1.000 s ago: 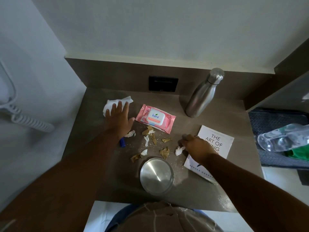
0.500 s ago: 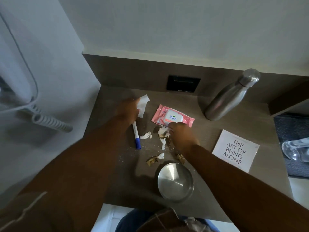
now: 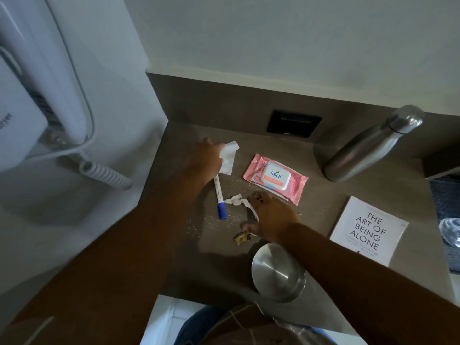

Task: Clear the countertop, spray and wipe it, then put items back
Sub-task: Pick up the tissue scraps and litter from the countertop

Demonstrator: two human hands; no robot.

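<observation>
The left hand (image 3: 207,159) sits at the countertop's (image 3: 321,202) ten o'clock, fingers closed on a white wipe (image 3: 227,156) that sticks out toward one o'clock. Just beside it, at five o'clock, a blue-capped pen (image 3: 219,199) lies flat. The right hand (image 3: 272,217) rests palm down near the middle, fingers spread and loosely curled over white paper scraps (image 3: 236,200); whether it actually pinches any is hard to tell. A brown scrap (image 3: 241,238) lies at its seven o'clock, touching the thumb. The pink wipes pack (image 3: 276,178) lies at its one o'clock, the steel bottle (image 3: 371,148) farther at two, the book (image 3: 368,231) at three, and the steel bowl (image 3: 278,272) at six
</observation>
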